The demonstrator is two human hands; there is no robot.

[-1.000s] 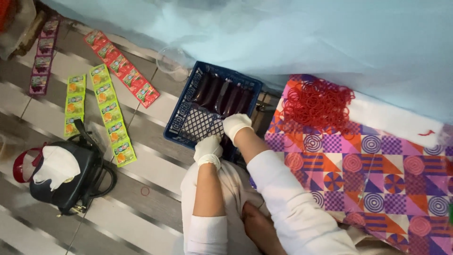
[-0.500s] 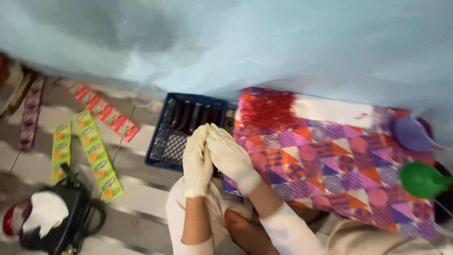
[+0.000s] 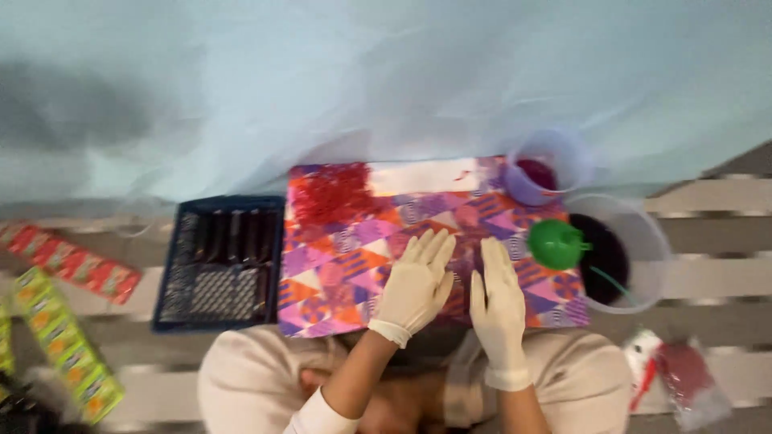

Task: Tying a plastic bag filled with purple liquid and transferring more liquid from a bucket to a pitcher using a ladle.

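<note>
Gloves of pale latex cover both hands, and both lie flat, palm down, fingers spread and holding nothing, on a patterned cloth [image 3: 354,265] of purple, orange and red shapes. That cloth sits directly ahead of the person's knees on a floor of pale and dark slats. The left hand [image 3: 414,281] rests near the cloth's middle; the right hand [image 3: 498,309] lies just beside it, close to the near edge (the two do not touch).

At the cloth's far left corner sits a heap of red stringy material [image 3: 331,193], well apart from either hand. Left of the cloth stands a dark blue plastic crate [image 3: 221,261] with a slotted and meshed bottom. Further left, strips of small sachets lie on the slats, one red [image 3: 72,264] and one green and yellow [image 3: 68,354].

To the right, a green funnel [image 3: 556,244] rests at the rim of a clear bucket [image 3: 651,265] holding dark liquid, with a smaller translucent jug [image 3: 563,157] behind it. A clear bag of dark red contents [image 3: 687,378] lies at the lower right. Pale blue sheeting [image 3: 386,80] fills the background.
</note>
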